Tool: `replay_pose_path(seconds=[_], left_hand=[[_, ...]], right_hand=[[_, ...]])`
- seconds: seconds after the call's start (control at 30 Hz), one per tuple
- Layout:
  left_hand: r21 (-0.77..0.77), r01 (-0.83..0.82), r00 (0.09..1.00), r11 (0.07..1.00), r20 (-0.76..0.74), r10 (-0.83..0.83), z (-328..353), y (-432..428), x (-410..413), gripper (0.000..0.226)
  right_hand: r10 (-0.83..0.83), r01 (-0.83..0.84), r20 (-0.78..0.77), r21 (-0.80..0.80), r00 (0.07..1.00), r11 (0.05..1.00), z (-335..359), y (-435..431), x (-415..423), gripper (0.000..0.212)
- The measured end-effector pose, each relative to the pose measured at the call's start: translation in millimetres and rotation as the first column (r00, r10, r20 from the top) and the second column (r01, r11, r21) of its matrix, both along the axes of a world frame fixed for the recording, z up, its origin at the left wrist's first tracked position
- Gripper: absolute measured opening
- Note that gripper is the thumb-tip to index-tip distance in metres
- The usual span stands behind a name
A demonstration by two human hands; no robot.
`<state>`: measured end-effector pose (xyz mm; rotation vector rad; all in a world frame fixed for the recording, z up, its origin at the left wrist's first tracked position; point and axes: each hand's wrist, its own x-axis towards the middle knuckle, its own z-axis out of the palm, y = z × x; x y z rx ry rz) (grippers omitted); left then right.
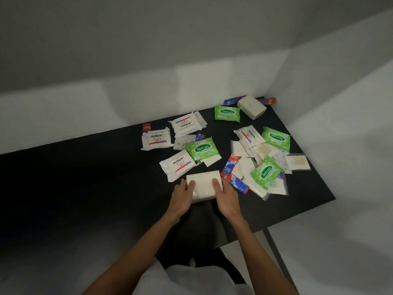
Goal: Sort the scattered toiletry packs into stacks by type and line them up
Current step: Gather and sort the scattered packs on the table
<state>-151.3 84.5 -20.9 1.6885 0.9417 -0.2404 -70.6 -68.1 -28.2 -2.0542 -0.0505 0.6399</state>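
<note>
Head view: my left hand [182, 195] and right hand [227, 196] grip the two ends of a cream tissue pack [203, 181], thumbs on top, at the near middle of the black table [85, 188]. Dove packs [177, 166] and green Sanicare packs [202, 149] lie scattered just beyond.

"Sanicare" and "15" stand on four green wipes packs: the 12 o'clock pack [227, 112], the 2 o'clock pack [276, 138], the centre pack [202, 149] and the 4 o'clock pack [265, 172]. "Dove" stands on the white 11 o'clock pack [187, 124], the white 9 o'clock pack [157, 139] and the white 8 o'clock pack [177, 163]. The red 10 o'clock box [146, 127] reads "Colg".
</note>
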Motion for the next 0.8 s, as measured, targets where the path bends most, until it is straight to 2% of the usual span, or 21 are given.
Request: replay_pose_path(seconds=[0.2, 0.47, 0.6, 0.8], left_hand=[[0.042, 0.077, 0.997, 0.996, 0.028, -0.078, -13, 2, -7, 0.053], [0.081, 0.073, 0.997, 0.994, -0.002, -0.073, -1, -5, -3, 0.053], [0.080, 0.038, 0.999, 0.996, 0.002, -0.038, -5, 0, -4, 0.055], [0.090, -0.086, 0.996, 0.992, 0.008, 0.086, -12, 23, -19, 0.061]], right_hand=[[0.054, -0.055, -0.018, -0.041, 0.998, 0.998, 2, -8, -2, 0.055], [0.096, -0.096, 0.002, -0.068, 0.995, 0.993, -3, -5, 3, 0.060], [0.086, -0.088, -0.025, -0.075, 0.996, 0.993, -6, 3, 2, 0.064], [0.180, -0.186, -0.091, -0.062, 0.979, 0.981, -1, 33, -5, 0.061]])
